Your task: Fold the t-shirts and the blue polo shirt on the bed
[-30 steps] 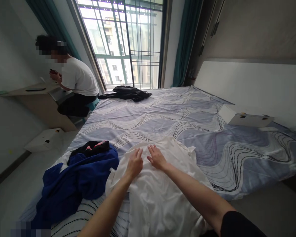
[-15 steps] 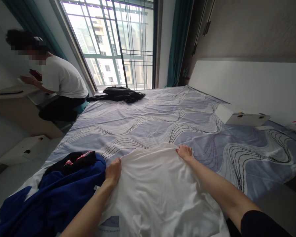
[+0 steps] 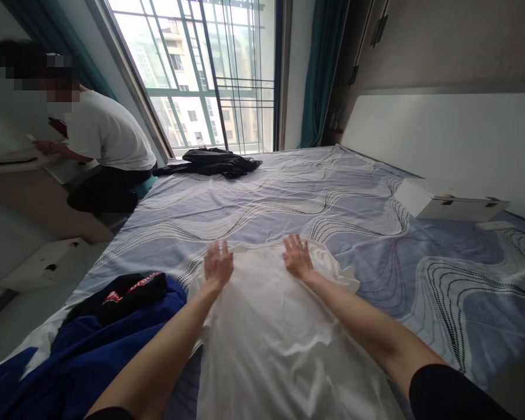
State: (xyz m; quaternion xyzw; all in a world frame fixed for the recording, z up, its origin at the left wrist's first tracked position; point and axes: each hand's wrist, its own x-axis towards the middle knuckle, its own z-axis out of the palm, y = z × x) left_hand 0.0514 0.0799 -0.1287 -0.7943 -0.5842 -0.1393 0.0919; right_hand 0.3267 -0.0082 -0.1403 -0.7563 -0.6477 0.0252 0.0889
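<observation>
A white shirt (image 3: pixel 280 326) lies spread on the bed (image 3: pixel 262 201), its far edge laid out and its lower part wrinkled. My left hand (image 3: pixel 219 262) rests on the shirt's far left part, fingers spread and pointing away from me. On the far right part lies my right hand (image 3: pixel 297 256), open too, with its fingers apart and the palm down. Neither hand grips the fabric. A bunched sleeve-like fold (image 3: pixel 347 279) of the shirt shows beyond my right wrist. Beside my left forearm lies a heap of blue clothing (image 3: pixel 126 341) with a black and red part.
Black clothing (image 3: pixel 214 162) lies at the bed's far edge by the window. A white box (image 3: pixel 452 201) sits at right near the headboard (image 3: pixel 441 134). At left, a person in a white shirt (image 3: pixel 114 134) sits at a desk (image 3: pixel 21 175); another white box (image 3: pixel 48 265) is on the floor.
Both hands have let go of the shirt's edge and now lie flat on it with spread fingers. The right hand has moved left, and the shirt lies flatter and farther forward.
</observation>
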